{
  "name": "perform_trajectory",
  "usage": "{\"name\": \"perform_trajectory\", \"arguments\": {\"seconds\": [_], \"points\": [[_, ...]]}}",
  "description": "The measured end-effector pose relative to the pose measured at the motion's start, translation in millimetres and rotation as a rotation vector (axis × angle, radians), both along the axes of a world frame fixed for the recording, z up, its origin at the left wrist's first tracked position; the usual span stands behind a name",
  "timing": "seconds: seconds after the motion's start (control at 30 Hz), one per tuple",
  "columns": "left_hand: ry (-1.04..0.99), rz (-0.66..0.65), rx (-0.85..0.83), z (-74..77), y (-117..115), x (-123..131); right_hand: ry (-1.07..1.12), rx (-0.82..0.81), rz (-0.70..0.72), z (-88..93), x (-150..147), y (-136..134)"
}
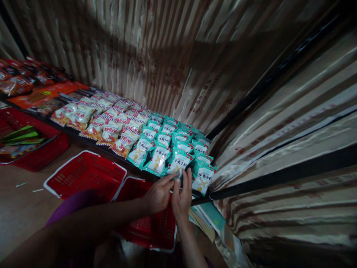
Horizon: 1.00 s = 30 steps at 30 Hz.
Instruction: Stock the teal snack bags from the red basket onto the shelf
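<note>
My left hand (159, 194) reaches in from the left, its fingers stretched toward the lower edge of a teal and white snack bag (180, 160). Beside it, my right hand (182, 195) points upward with fingers extended, the fingertips at that bag's lower right edge. Both hands' fingertips nearly meet there, and whether they pinch the edge is hard to make out. Another teal snack bag (203, 178) lies just right of my right hand. Several matching bags stand in overlapping rows behind.
White and orange snack bags (111, 128) fill the shelf's middle; orange and red packets (41, 93) lie farther left. Red baskets (86, 175) stand below, one under my hands. A striped curtain (125, 48) hangs behind, and a dark pole (267, 78) slants across the right.
</note>
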<state>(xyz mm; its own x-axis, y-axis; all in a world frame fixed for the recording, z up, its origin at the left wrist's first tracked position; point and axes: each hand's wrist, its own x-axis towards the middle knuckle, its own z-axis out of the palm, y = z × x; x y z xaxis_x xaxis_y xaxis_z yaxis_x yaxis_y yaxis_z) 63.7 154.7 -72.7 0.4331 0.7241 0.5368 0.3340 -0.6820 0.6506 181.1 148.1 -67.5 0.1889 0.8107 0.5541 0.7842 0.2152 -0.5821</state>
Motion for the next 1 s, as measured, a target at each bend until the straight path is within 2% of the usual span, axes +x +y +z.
{"name": "perform_trajectory", "arguments": {"seconds": [0.13, 0.23, 0.37, 0.47, 0.57, 0.7, 1.0], "points": [[0.036, 0.104, 0.087, -13.1, 5.3, -21.8, -0.099, 0.04, 0.029, -8.7, -2.5, 9.2], [0.05, 0.164, 0.178, -22.6, 6.4, -33.9, -0.237, 0.126, 0.029, -8.5, -4.8, 13.3], [0.054, 0.252, 0.177, -24.2, 5.4, -44.0, -0.347, 0.216, 0.086, -4.6, -14.1, 12.7], [0.083, 0.295, 0.152, -18.8, 6.6, -47.8, -0.33, 0.161, 0.201, -8.5, -24.9, 10.2], [0.126, 0.349, 0.151, -13.5, 10.7, -49.5, -0.32, 0.082, 0.255, -17.5, -33.8, 10.5], [0.147, 0.418, 0.11, -12.9, 17.5, -50.1, -0.286, 0.051, 0.264, -25.3, -38.0, 15.3], [0.088, 0.389, -0.055, -19.5, 27.3, -46.6, -0.183, 0.009, 0.263, -25.4, -42.9, 27.5]]}}
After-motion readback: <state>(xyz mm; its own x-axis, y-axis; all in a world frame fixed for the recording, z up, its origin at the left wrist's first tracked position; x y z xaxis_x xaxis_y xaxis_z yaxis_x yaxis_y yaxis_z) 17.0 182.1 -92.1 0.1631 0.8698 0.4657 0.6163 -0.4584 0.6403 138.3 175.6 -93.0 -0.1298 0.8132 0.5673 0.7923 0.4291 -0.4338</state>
